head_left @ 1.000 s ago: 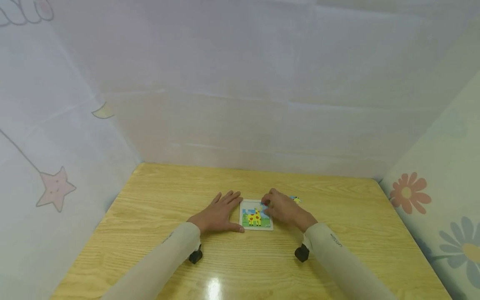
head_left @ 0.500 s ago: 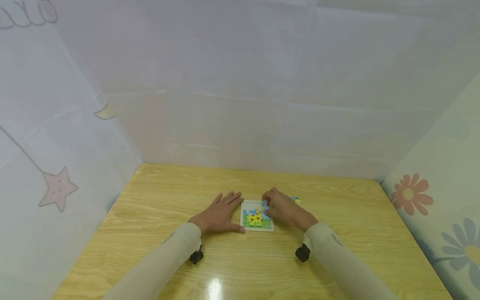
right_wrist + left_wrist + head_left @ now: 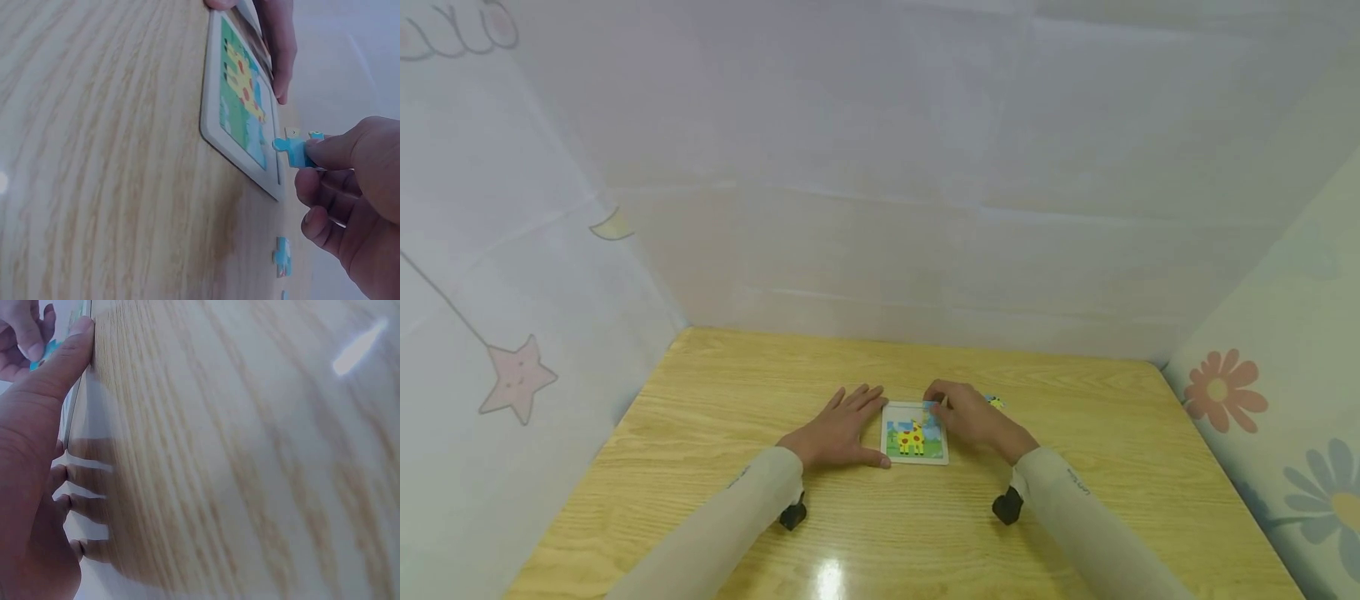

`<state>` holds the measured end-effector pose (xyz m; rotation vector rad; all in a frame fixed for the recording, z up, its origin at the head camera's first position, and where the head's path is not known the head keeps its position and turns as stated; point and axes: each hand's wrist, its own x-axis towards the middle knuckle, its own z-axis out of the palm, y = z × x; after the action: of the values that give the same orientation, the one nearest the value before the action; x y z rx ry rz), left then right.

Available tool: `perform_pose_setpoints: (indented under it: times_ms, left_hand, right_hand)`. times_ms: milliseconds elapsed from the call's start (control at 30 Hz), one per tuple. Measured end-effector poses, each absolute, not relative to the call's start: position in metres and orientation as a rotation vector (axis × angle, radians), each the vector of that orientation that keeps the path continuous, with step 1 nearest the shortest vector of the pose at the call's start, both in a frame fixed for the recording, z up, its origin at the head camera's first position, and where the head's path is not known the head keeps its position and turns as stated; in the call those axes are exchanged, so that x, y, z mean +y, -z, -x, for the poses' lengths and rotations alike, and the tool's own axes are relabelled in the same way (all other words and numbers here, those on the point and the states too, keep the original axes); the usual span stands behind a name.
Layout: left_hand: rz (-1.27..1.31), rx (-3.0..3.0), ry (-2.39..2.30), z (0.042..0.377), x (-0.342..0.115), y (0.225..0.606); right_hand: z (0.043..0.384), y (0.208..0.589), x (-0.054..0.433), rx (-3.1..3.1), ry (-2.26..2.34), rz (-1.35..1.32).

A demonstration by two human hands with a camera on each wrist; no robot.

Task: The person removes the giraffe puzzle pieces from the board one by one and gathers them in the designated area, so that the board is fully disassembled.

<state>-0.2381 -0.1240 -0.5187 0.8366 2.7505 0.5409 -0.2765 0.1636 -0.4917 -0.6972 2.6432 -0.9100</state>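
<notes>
A square giraffe puzzle in a pale tray point(image 3: 917, 462) lies on the wooden table, its lower part filled in. My left hand point(image 3: 835, 433) rests along the tray's left side, fingers spread and straight, thumb point(image 3: 78, 337) at the near corner. Over the upper right of the tray, my right hand point(image 3: 973, 418) pinches a blue jigsaw piece point(image 3: 294, 153) between thumb and fingers. In the right wrist view this piece is tilted up beside the tray's far edge, its knob toward the picture. The fingertips hide part of it.
A loose jigsaw piece point(image 3: 995, 401) lies behind the right hand; the right wrist view shows a loose blue piece point(image 3: 283, 257) and the edge of another below it. The wooden table point(image 3: 880, 525) meets hanging printed cloth point(image 3: 925, 250) at the back and sides.
My right hand has shifted slightly and turned the piece in its fingers; the red spot seen on it before is now out of sight. The left hand stays at the tray.
</notes>
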Motion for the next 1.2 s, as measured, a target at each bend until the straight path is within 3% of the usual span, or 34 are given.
perform_pose_setpoints:
  times_ms: [633,1200]
  left_hand:
    - [-0.858,2.761,-0.507,0.238,-0.125,0.519]
    - [-0.849,2.755,-0.514,0.237,-0.124,0.516]
  right_hand:
    - [0.278,0.472,0.205,2.654,0.998,0.640]
    - [0.282,0.476,0.257,2.690,1.010,0.595]
